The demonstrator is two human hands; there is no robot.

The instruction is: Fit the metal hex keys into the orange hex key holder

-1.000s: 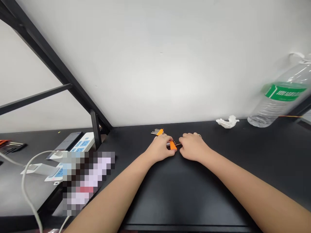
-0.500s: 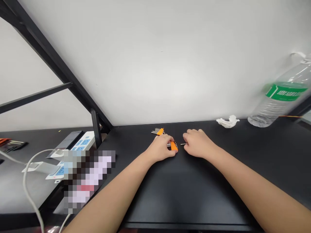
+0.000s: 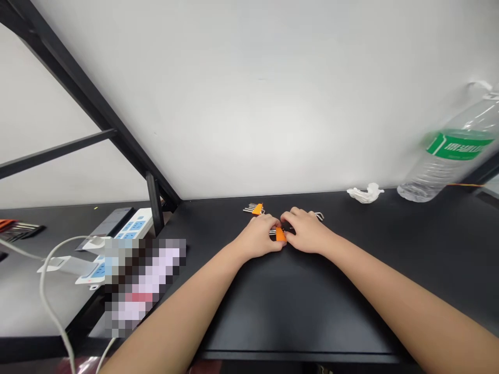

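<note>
Left hand [image 3: 258, 238] grips the orange hex-key holder [image 3: 280, 235]; just right of it, right hand [image 3: 309, 232] pinches a hex key [image 3: 320, 215]. Black tabletop [image 3: 393, 259] spreads rightward and nearer, to its edge; pale wall [image 3: 265, 114] beyond.

Head view, looking ahead and down over the desk [image 3: 296, 306].
The camera sits on the wearer's head, within arm's reach of the left hand [image 3: 258, 237] and right hand [image 3: 307, 231], facing the wall [image 3: 265, 104] at 12 o'clock; the view is wide, taking in the bottle [image 3: 448, 156] near 3 and the power strip [image 3: 134, 224] toward 8.
</note>
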